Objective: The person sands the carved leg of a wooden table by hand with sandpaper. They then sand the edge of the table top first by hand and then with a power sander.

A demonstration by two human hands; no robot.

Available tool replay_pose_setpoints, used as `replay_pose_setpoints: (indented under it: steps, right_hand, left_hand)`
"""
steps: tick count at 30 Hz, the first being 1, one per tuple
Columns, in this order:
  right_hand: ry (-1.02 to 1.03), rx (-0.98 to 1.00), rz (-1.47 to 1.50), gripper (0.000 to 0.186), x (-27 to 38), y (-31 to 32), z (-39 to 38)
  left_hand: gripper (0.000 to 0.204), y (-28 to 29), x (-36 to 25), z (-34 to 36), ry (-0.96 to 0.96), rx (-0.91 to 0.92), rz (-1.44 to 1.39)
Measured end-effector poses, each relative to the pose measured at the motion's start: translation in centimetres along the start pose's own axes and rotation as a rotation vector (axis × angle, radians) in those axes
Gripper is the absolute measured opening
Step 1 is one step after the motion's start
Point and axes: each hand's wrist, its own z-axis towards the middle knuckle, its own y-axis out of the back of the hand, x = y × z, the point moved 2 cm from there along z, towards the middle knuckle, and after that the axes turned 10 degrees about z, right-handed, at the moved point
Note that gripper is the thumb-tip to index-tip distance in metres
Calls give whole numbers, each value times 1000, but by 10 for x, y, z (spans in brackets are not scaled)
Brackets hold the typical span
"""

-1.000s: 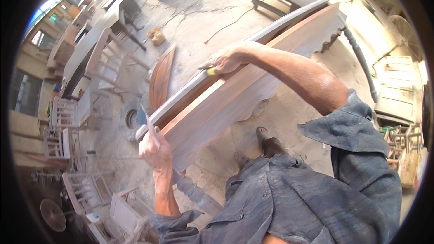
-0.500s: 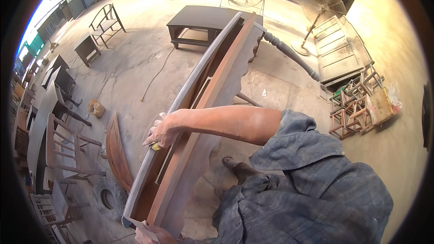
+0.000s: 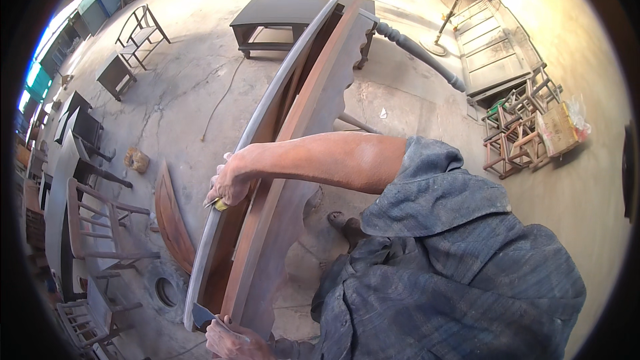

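**Far rail pale, inner faces brown: partway along, by my judgement**

From my end, the long wooden furniture piece (image 3: pixel 270 260) runs under the right hand (image 3: pixel 232 179), its lower end just beside the left hand (image 3: pixel 235 343). The right fingers are bent and clamped on a small yellow-edged pad (image 3: pixel 220 205), which sits on the grey far rail (image 3: pixel 263 110). The left fingers are pinched together on a flat bluish blade (image 3: pixel 203 315); whether it touches the wood just past those fingertips, I cannot tell.

How far along? Beyond the right fingers, the far rail looks evenly pale up to its distant end, so I judge that stretch well advanced. The scalloped panel (image 3: pixel 263 297), on the wearer's side of those fingers, shows a thin, patchy whitish cast, which reads to me as only partly worked. The near rail (image 3: pixel 297 123), under the right forearm, and the trough (image 3: pixel 217 270) between the rails, below the right fingers, are reddish brown without that cast; I'd count them as untouched, though they may be meant to stay so. The spot directly beneath the right fingers is hidden from me.

Left of the right fingers, well apart on the floor, lies a loose curved board (image 3: pixel 175 223), brown and held by neither hand.
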Motion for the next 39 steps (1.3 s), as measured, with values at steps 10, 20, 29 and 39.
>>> replay_pose_setpoints:
  steps: [10, 20, 29, 39]
  right_hand:
    - [-1, -38, 10, 57, -7, -7, 13]
    - [-39, -47, -19, 59, -4, -5, 9]
    - [-29, -27, 14, 56, -7, -12, 19]
    - [22, -83, -21, 56, -27, -14, 27]
  left_hand:
    - [35, -6, 1, -34, 47, 20, -40]
    - [53, 0, 6, -61, -146, -13, -39]
    - [44, 12, -23, -70, -126, -9, -57]
    - [37, 5, -63, -46, -40, 12, -217]
